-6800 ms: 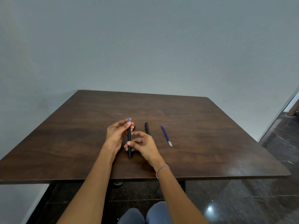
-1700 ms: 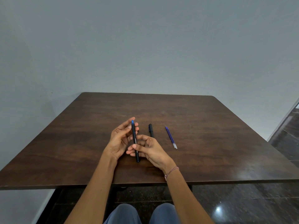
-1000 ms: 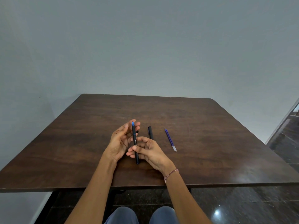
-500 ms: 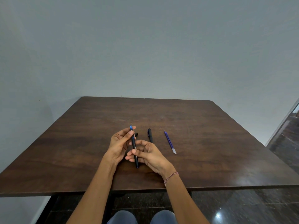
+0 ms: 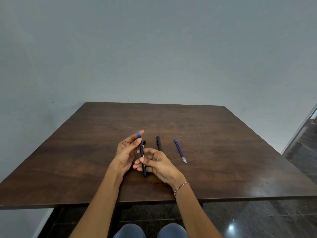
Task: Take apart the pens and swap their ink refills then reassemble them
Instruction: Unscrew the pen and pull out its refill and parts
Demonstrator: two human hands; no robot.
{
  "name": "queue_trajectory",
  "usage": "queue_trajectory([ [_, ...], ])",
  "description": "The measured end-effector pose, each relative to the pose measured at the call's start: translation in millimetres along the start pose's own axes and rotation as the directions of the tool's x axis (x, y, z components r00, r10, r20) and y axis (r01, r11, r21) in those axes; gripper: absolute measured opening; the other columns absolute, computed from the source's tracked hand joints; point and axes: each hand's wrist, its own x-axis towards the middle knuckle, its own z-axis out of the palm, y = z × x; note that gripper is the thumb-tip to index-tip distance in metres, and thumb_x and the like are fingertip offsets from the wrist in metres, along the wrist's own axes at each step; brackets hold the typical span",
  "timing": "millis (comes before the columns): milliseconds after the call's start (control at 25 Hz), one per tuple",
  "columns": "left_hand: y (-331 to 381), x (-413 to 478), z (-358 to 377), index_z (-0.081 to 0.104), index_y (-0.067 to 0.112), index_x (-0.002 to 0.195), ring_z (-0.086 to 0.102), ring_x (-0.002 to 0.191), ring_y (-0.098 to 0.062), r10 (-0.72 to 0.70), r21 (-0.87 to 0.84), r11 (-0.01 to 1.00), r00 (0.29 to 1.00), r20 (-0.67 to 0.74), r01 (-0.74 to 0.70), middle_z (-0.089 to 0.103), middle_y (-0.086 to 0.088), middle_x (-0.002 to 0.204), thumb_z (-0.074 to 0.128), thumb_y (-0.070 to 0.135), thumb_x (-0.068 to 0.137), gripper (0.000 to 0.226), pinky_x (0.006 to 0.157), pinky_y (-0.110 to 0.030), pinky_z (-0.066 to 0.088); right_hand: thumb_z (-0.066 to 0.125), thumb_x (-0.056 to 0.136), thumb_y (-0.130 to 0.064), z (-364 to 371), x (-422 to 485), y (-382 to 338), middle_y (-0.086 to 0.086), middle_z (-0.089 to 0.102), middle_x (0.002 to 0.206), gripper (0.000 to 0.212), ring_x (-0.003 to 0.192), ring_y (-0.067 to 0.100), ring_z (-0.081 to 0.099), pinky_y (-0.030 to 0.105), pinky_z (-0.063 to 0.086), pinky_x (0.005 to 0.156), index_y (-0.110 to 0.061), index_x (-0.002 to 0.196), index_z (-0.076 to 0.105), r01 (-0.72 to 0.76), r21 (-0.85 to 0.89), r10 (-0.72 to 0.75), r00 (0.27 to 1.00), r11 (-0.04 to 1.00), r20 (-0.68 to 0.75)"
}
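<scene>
Two hands' grip (image 5: 126, 152) (image 5: 158, 164) closed on black pen (image 5: 142, 160), its white barrel print unreadable.

1. We find one marking only: small white print along the barrel of the black pen (image 5: 142, 157), too small to read.
2. We can read no other text, label, number or sign.

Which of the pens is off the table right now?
The black pen with the blue end, pinched between left hand and right hand. The other black pen lies on the brown wooden table.
</scene>
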Motion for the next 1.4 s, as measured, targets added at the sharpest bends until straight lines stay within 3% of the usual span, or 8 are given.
queue_trajectory([
  [120,-0.6,-0.4,1.5,0.068,0.016,0.112,0.057,0.051,-0.005,-0.024,-0.006,1.000,1.000,-0.016,0.024,0.062,0.002,0.066,0.062,0.021,0.079,0.034,0.047,-0.016,0.049,0.061,0.089,-0.005,-0.7,0.2,0.4,0.012,0.073,0.091,0.024,0.087,0.023,0.072,0.029,0.058,0.078,-0.009,0.113,0.060,0.001,0.005,-0.001,1.000,1.000,0.000],
  [240,0.8,-0.4,1.8,0.062,0.005,0.118,0.057,0.049,-0.006,-0.091,-0.113,0.989,0.996,0.017,0.092,0.067,-0.001,0.081,0.051,0.024,0.088,0.038,0.041,-0.017,0.047,0.061,0.090,-0.005,-1.6,0.4,-0.1,0.012,0.073,0.091,0.023,0.087,0.024,0.072,0.028,0.058,0.077,-0.009,0.113,0.061,-0.002,0.014,0.002,1.000,1.000,-0.006],
  [360,0.8,0.3,1.3,0.067,0.003,0.108,0.056,0.051,-0.006,-0.102,-0.125,0.987,0.995,-0.001,0.101,0.063,-0.005,0.084,0.045,0.015,0.092,0.029,0.041,-0.017,0.047,0.061,0.089,-0.005,-1.2,0.2,-0.4,0.012,0.073,0.091,0.023,0.087,0.024,0.072,0.029,0.059,0.077,-0.010,0.112,0.062,-0.013,0.014,0.013,1.000,1.000,0.003],
  [600,1.0,0.1,3.8,0.062,0.012,0.087,0.050,0.046,-0.005,-0.047,-0.086,0.995,0.999,-0.029,0.044,0.059,-0.001,0.072,0.061,0.018,0.080,0.010,0.044,-0.017,0.047,0.061,0.090,-0.004,-0.7,0.9,-0.2,0.013,0.073,0.091,0.025,0.088,0.024,0.072,0.029,0.058,0.078,-0.009,0.114,0.060,-0.025,0.011,0.025,1.000,1.000,0.001],
  [720,1.4,-0.7,4.4,0.064,0.007,0.098,0.049,0.045,-0.006,-0.081,-0.095,0.992,0.996,-0.026,0.078,0.061,0.000,0.069,0.052,0.029,0.089,0.026,0.038,-0.018,0.044,0.061,0.090,-0.005,-1.2,1.3,0.6,0.012,0.073,0.092,0.024,0.089,0.024,0.072,0.029,0.058,0.078,-0.010,0.113,0.061,-0.021,0.008,0.021,1.000,1.000,-0.003],
  [840,2.5,-0.6,3.8,0.065,0.003,0.108,0.050,0.048,-0.006,-0.107,-0.109,0.989,0.993,-0.047,0.101,0.061,-0.002,0.077,0.046,0.024,0.094,0.032,0.040,-0.018,0.045,0.062,0.089,-0.005,-1.9,1.4,0.5,0.012,0.073,0.092,0.024,0.089,0.024,0.072,0.029,0.058,0.078,-0.010,0.113,0.062,-0.018,0.007,0.018,1.000,1.000,0.002],
  [1120,2.6,0.4,3.3,0.063,0.013,0.086,0.060,0.060,-0.006,-0.013,-0.049,0.999,0.993,-0.119,0.007,0.064,0.003,0.072,0.065,0.019,0.075,0.012,0.054,-0.018,0.052,0.063,0.088,-0.005,-0.5,0.9,-0.4,0.012,0.073,0.091,0.030,0.088,0.024,0.072,0.028,0.058,0.077,-0.012,0.116,0.057,-0.024,0.015,0.024,1.000,1.000,-0.012],
  [1400,4.8,0.0,-2.0,0.065,0.017,0.083,0.063,0.066,-0.005,0.065,-0.026,0.997,0.973,-0.223,-0.073,0.068,0.006,0.071,0.067,0.019,0.073,0.010,0.062,-0.019,0.055,0.062,0.089,-0.003,1.0,0.1,-1.1,0.012,0.073,0.090,0.042,0.087,0.024,0.072,0.028,0.058,0.075,-0.020,0.125,0.052,-0.034,0.006,0.034,0.999,0.999,-0.009],
])
